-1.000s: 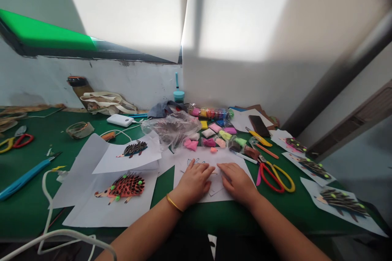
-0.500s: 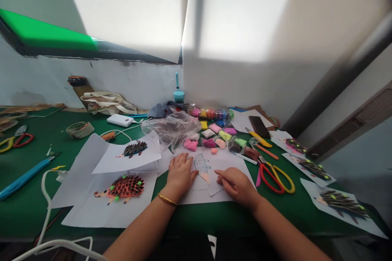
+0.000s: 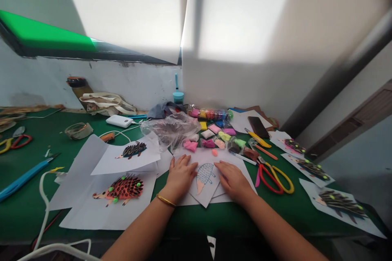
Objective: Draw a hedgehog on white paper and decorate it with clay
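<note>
A small white sheet (image 3: pixel 209 192) bears a drawn hedgehog (image 3: pixel 205 174) with a scaled body outline and a peach-coloured face of clay pointing down. It lies turned on larger white paper. At its left edge rests my left hand (image 3: pixel 180 175), palm down, fingers apart, a gold bangle on the wrist. My right hand (image 3: pixel 232 179) touches the right edge with its fingers stretched out. Neither hand grips anything. Just beyond the sheet sits a small peach clay lump (image 3: pixel 214 152).
Clay packets (image 3: pixel 208 133) and a plastic bag (image 3: pixel 171 128) lie beyond the hands. Scissors (image 3: pixel 271 177), a cutter (image 3: pixel 259 139) and a phone (image 3: pixel 258 126) are at the right. Finished hedgehog pictures (image 3: pixel 125 187) flank both sides; a blue tool (image 3: pixel 26 177) lies far left.
The small sheet has rotated, so the peach face now points down toward me. My right hand has moved slightly left and flattened against the sheet's edge; my left hand has shifted slightly.
</note>
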